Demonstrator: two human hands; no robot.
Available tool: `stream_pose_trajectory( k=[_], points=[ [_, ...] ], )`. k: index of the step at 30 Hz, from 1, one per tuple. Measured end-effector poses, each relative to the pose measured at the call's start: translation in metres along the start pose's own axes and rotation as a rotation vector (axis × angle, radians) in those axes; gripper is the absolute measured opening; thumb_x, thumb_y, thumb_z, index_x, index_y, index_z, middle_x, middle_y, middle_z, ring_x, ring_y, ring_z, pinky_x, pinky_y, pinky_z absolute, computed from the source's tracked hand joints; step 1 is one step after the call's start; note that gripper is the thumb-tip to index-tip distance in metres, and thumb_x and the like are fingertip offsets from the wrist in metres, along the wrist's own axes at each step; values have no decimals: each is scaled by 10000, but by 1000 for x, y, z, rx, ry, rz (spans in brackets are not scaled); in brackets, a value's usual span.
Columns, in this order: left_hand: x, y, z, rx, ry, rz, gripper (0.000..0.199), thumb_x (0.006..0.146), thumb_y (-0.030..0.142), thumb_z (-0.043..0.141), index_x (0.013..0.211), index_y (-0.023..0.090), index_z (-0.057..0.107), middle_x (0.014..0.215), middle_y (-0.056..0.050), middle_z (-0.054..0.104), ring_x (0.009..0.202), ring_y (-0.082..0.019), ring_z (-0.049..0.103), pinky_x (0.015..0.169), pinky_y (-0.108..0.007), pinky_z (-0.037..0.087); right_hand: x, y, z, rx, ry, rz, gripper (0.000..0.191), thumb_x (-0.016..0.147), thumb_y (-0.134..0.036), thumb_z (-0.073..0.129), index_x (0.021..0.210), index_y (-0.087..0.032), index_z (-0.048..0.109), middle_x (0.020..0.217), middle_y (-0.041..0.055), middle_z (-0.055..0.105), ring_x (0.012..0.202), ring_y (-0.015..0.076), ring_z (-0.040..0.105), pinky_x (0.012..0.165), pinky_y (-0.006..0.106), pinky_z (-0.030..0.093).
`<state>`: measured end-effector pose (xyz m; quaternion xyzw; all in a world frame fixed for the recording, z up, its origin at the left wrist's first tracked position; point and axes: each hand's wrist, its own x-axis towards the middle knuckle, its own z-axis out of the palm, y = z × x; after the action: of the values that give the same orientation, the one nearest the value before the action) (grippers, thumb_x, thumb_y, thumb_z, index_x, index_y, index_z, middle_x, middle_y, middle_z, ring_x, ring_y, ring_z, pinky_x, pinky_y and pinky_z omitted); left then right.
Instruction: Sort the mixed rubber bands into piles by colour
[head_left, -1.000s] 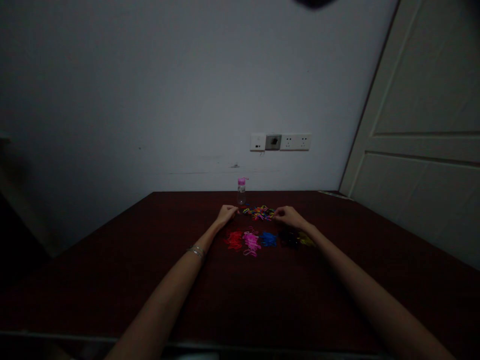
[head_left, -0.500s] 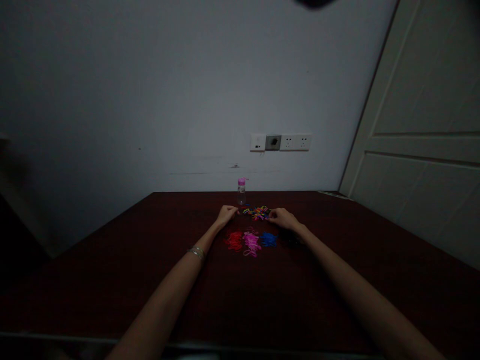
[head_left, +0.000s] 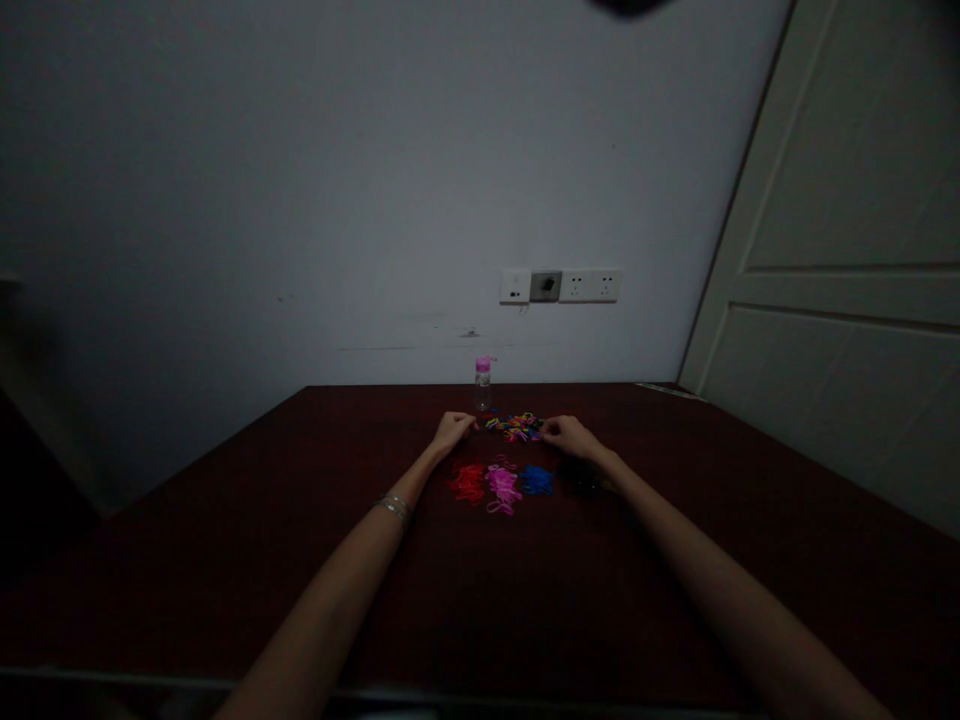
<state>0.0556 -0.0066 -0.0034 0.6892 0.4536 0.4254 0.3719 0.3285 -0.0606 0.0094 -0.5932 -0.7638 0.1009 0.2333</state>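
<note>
A mixed pile of colourful rubber bands point(head_left: 516, 427) lies between my two hands. My left hand point(head_left: 454, 429) rests just left of it, fingers curled in and closed; anything inside them is too small to make out. At the pile's right edge my right hand point(head_left: 568, 434) has its fingertips pinched together, and what they hold is hidden. Closer to me sit separate heaps of red bands point(head_left: 469, 482), pink bands point(head_left: 503, 484) and blue bands point(head_left: 538, 480). A dark heap point(head_left: 587, 482), hard to see in the dim light, lies partly behind my right wrist.
A clear bottle with a pink cap point(head_left: 483, 388) stands behind the mixed pile. The dark red table point(head_left: 247, 520) meets a wall with a row of sockets point(head_left: 591, 286). A pale door point(head_left: 847, 300) rises on the right.
My right hand has shifted slightly to the right, away from the mixed pile. My left hand has stayed almost where it was.
</note>
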Motion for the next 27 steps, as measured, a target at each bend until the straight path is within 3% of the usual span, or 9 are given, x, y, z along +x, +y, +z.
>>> stream_pose_trajectory(
  k=[8,21,24,27],
  points=[
    [4,-6,1,-4,-5,-23,319,702,366,469,623,101,629,380,51,359,394,-62,306,441,-205,210,-1,-2,-12,78,-34,-78,189,699,-233,531,751,-132,682,761,68,677,706,162,591,646,239,415],
    [2,-4,1,16,-5,-20,316,687,380,464,619,108,610,396,50,363,405,-61,313,439,-203,222,-22,-27,-24,293,-351,-133,184,631,-251,595,723,-137,707,704,31,674,680,149,591,658,241,439],
    [2,-3,1,33,-3,-14,313,688,374,466,621,107,615,398,49,368,409,-62,314,440,-203,224,-24,-30,-26,312,-330,-119,204,632,-278,609,750,-144,707,741,31,678,690,146,591,652,235,439],
    [1,-2,2,49,-3,-20,300,689,356,470,620,105,621,398,48,371,416,-63,317,444,-202,227,-22,-23,-29,334,-223,-56,255,661,-331,599,786,-131,698,746,43,677,680,146,584,613,229,436]
  ],
)
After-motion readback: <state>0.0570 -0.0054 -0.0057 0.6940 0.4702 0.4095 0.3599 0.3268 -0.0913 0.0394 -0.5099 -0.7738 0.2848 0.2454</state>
